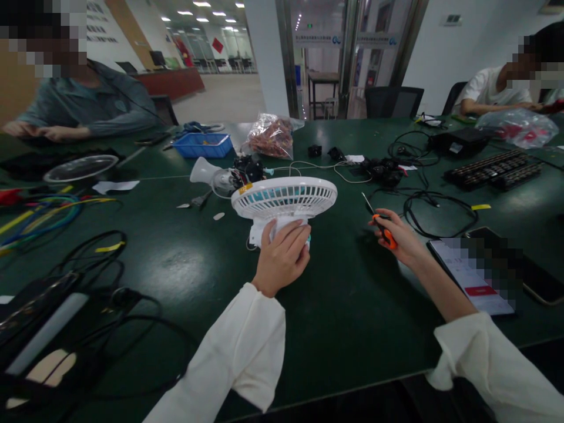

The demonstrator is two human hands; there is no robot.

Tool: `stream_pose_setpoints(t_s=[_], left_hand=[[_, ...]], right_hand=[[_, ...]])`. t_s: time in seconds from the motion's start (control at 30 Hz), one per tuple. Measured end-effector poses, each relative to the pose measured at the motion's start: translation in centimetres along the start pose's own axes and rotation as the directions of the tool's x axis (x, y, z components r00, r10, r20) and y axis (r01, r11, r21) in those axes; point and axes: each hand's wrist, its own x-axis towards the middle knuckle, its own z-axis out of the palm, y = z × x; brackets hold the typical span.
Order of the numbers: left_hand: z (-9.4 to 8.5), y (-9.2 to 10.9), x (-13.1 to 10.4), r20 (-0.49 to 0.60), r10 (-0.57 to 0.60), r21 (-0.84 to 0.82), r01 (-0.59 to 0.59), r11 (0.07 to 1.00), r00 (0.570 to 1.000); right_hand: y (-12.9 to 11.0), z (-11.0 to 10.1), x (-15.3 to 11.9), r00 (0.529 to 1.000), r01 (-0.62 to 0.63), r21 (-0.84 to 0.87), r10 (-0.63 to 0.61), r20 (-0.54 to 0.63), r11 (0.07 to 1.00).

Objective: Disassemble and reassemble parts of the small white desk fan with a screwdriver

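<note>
My left hand (284,252) is wrapped round the back of a small white fan (304,205), whose round slatted grille faces up and away from me. Pale blue blades show through the slats. My right hand (399,238) grips a screwdriver (386,234) with an orange and black handle, held apart from the fan to its right. Its thin metal shaft points up and to the left. Just behind the fan lie a white funnel-shaped part (205,171) and a dark motor-like part (250,168) with wires. My left fingertips are partly hidden behind the fan's housing.
On the dark green table (335,317) stand a blue tray (202,145) and a plastic bag of reddish-brown pieces (272,136). Black cables (436,211) and a tablet (476,276) lie right, more cables (110,317) left. Two people (106,106) sit across the table.
</note>
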Motion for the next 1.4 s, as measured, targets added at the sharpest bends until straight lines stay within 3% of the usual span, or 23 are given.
stream_pose_setpoints(t_s=[0.23,0.47,0.57,0.73,0.87,1.0,1.2,1.4], left_hand=[[0.0,0.2,0.0,0.009,-0.013,0.000,0.013,1.000,1.000],[0.0,0.3,0.1,0.007,-0.017,0.000,0.017,1.000,1.000],[0.0,0.3,0.1,0.011,-0.026,-0.007,0.026,1.000,1.000],[0.1,0.3,0.0,0.005,-0.034,-0.007,0.034,0.999,0.999],[0.3,0.2,0.0,0.008,-0.044,-0.009,0.044,0.999,0.999],[0.3,0.2,0.0,0.000,-0.041,-0.007,0.041,0.999,0.999],[0.4,0.2,0.0,0.008,-0.046,-0.005,0.046,0.999,0.999],[0.5,0.2,-0.1,0.006,-0.052,-0.004,0.052,0.999,0.999]], right_hand=[[0.3,0.5,-0.1,0.986,0.168,-0.125,-0.170,0.001,0.978],[0.4,0.4,0.1,0.969,0.225,-0.195,-0.240,-0.056,0.955],[0.2,0.5,0.0,0.953,0.294,-0.158,-0.302,-0.034,0.943],[-1.3,0.7,-1.1,0.887,0.461,-0.029,-0.462,-0.005,0.887],[-2.3,0.9,-2.4,0.871,0.471,-0.029,-0.459,0.177,0.882],[-2.2,1.1,-3.0,0.871,0.432,-0.037,-0.405,0.279,0.901],[-2.0,1.3,-2.8,0.838,0.437,-0.013,-0.402,0.368,0.900],[-2.3,1.6,-3.3,0.833,0.434,0.008,-0.404,0.378,0.901]])
